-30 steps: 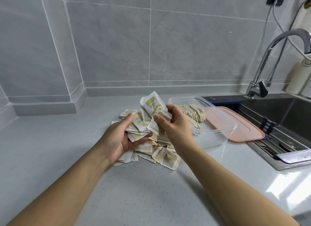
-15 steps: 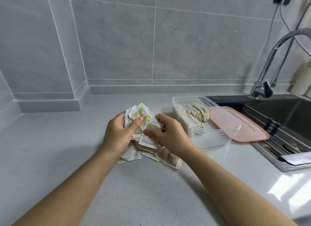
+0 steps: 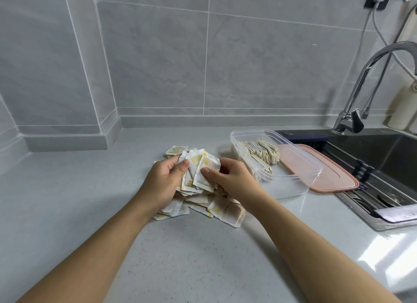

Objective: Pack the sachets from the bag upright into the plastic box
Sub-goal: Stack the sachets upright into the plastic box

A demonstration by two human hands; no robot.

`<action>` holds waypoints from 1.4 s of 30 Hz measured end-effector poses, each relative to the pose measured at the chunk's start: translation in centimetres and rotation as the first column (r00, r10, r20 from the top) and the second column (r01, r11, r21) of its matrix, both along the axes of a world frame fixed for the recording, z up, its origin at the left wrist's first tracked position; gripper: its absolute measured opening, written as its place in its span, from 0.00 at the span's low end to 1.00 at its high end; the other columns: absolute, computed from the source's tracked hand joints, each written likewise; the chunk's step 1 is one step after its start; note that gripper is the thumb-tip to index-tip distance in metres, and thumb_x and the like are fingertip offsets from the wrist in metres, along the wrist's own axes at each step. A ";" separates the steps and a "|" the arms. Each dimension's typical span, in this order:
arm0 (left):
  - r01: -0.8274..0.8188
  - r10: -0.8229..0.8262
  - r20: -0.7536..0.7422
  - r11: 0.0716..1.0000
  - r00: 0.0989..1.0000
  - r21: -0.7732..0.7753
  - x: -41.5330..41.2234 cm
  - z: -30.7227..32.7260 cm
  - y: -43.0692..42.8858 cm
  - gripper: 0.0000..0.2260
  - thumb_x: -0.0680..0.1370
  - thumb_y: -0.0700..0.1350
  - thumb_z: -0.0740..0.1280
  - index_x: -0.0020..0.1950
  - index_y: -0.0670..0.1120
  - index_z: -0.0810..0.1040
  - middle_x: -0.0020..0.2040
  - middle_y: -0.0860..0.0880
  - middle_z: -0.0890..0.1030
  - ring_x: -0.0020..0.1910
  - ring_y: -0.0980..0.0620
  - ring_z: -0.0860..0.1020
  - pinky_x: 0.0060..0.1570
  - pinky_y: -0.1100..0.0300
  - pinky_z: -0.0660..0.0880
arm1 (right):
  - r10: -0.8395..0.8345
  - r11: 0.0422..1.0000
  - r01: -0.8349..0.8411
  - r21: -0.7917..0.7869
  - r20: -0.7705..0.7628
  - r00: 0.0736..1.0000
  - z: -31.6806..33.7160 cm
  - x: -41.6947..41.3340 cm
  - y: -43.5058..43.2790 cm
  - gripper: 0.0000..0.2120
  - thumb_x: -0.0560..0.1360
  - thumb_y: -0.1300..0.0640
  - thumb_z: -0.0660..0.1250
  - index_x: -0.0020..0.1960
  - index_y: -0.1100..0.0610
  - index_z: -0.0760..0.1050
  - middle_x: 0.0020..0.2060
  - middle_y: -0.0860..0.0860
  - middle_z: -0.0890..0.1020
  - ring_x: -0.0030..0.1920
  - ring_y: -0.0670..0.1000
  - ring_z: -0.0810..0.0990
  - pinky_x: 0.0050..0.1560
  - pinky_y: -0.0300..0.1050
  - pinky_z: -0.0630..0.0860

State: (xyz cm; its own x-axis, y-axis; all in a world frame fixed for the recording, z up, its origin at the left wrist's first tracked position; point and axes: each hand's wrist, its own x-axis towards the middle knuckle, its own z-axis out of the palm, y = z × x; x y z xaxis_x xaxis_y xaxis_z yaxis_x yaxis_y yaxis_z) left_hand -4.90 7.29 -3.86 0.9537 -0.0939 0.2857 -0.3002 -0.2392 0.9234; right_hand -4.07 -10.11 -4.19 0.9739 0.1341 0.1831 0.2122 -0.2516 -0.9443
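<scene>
A heap of white and yellow sachets (image 3: pixel 222 209) lies on the grey counter in the middle. My left hand (image 3: pixel 162 178) and my right hand (image 3: pixel 234 178) both grip a small bunch of sachets (image 3: pixel 200 167) held just above the heap, thumbs pressed on top. To the right stands the clear plastic box (image 3: pixel 311 165), with a row of sachets standing upright (image 3: pixel 259 151) in its far left end. The near end of the box is bare.
A pink lid (image 3: pixel 334 178) lies under and beside the box, at the sink's edge. The dark sink (image 3: pixel 383 158) and chrome tap (image 3: pixel 352 119) are at the right. Tiled walls close the back and left. A white bottle (image 3: pixel 404 108) stands by the tap.
The bunch that my right hand held raised has come down onto the heap, and both hands have closed together around it. The view has shifted slightly.
</scene>
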 end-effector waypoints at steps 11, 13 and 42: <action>-0.084 0.035 -0.175 0.955 0.984 -0.286 0.6 -0.2 0.1 0.16 0.79 0.37 0.61 0.62 0.51 0.78 0.57 0.48 0.83 0.56 0.47 0.81 0.61 0.43 0.75 | -0.004 0.985 0.012 0.173 -0.048 0.999 0.2 -0.1 0.3 0.02 0.77 0.58 0.67 0.48 0.56 0.75 0.39 0.55 0.81 0.35 0.55 0.82 0.34 0.50 0.80; -0.131 0.075 -0.178 0.934 0.981 -0.332 0.6 -0.2 0.1 0.15 0.77 0.35 0.66 0.62 0.46 0.78 0.53 0.45 0.84 0.52 0.47 0.82 0.57 0.46 0.77 | 0.005 0.978 0.006 0.209 -0.052 0.999 0.2 -0.2 0.4 0.03 0.78 0.59 0.67 0.50 0.57 0.74 0.40 0.56 0.81 0.31 0.53 0.82 0.27 0.41 0.76; 0.017 -0.239 -0.387 0.868 0.891 -0.497 0.4 0.8 1.1 0.18 0.75 0.44 0.66 0.61 0.35 0.77 0.57 0.35 0.80 0.56 0.38 0.79 0.58 0.45 0.76 | 0.171 0.985 -0.168 -0.041 0.089 0.981 -0.4 0.3 -0.3 0.12 0.75 0.59 0.70 0.56 0.49 0.76 0.40 0.42 0.84 0.42 0.41 0.82 0.48 0.39 0.77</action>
